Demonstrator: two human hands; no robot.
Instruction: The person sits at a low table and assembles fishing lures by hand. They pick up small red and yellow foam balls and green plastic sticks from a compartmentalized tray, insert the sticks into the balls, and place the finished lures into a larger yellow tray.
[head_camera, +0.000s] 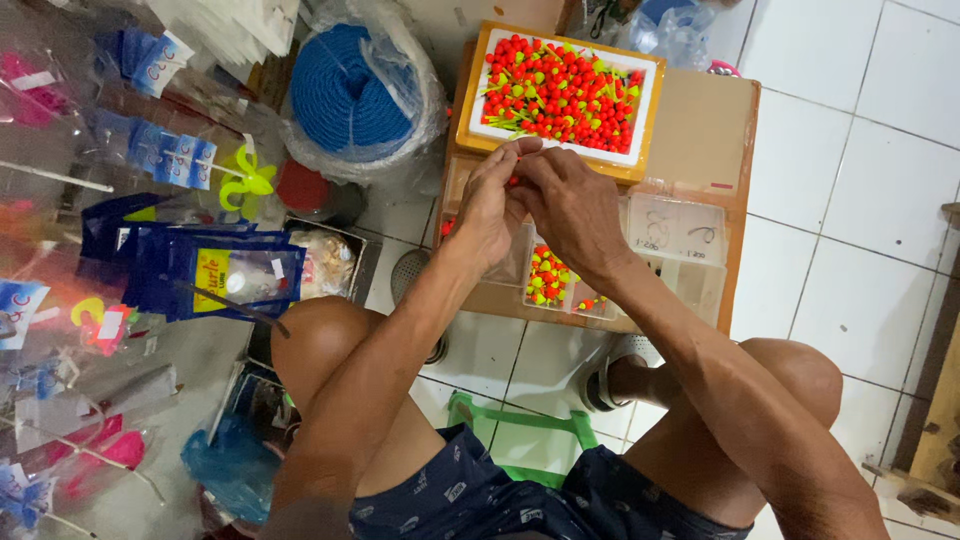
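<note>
Orange floats (560, 90) fill the tray just beyond both hands (535, 205).

Setting: a small fishing-tackle shop or stockroom, worked from the white-tiled floor (850, 150); evidence as follows. Just beyond the hands (530, 205) stood a tray of red and yellow floats (560, 90) on a low cardboard box (700, 130); under the hands lay a clear compartment case (660, 250) holding floats and hooks; well to the left of the hands were a wrapped coil of blue rope (350, 90), blue retail packets (210, 265) and many bagged lures (90, 450) heaped as stock.
</note>
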